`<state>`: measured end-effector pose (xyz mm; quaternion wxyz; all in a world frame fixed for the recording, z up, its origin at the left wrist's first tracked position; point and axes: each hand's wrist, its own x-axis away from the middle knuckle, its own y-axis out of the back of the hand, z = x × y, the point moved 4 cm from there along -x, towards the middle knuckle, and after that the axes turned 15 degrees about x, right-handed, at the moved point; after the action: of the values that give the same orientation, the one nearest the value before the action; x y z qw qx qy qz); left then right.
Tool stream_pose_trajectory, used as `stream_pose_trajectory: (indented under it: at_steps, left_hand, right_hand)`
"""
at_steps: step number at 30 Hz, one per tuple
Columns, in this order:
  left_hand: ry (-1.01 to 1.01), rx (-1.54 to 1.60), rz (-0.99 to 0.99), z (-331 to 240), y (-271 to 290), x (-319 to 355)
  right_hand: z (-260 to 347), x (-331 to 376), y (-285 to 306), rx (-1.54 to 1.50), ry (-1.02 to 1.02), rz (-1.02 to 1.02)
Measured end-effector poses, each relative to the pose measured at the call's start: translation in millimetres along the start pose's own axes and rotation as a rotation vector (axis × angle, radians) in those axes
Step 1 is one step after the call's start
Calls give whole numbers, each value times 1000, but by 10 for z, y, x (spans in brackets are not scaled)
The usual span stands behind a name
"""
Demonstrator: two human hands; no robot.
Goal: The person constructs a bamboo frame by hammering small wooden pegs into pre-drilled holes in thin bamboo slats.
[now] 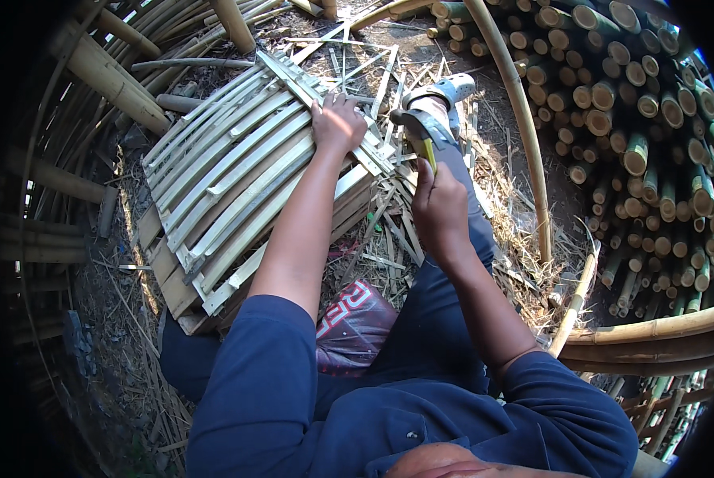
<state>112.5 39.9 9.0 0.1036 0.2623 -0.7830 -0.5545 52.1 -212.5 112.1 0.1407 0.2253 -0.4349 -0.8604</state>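
Note:
A slatted bamboo panel, made of several pale split slats side by side, rests on a stack of boards at my left. Across its far right edge lies a bamboo cross strip. My left hand is closed over this strip, fingers curled; whatever is under the fingertips is hidden. My right hand is wrapped round the handle of a hammer, yellow where it shows. The hammer's grey head is raised to the right of the panel, overlapping my shoe in view.
Cut bamboo poles are piled at the far right. A curved bamboo pole stands between them and my outstretched leg. Bamboo scraps litter the ground. Thick bamboo posts rise at the left, and a bamboo rail runs at the right.

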Motion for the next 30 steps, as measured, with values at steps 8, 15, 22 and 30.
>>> stream_pose_trajectory:
  at_steps: [8,15,22,30]
  left_hand:
    - [-22,50,-38,10,-17,-10]
    - [-53,23,-23,-75,-62,-28]
    - [-27,5,-33,15,-38,24]
    - [-56,44,-95,101,-62,31]
  right_hand:
    - [-245,117,-417,132,-40,174]
    - [-255,144,-672,256,28,298]
    - [32,44,-174,-127,18,-50]
    - [-13,83,-270,22,4,99]
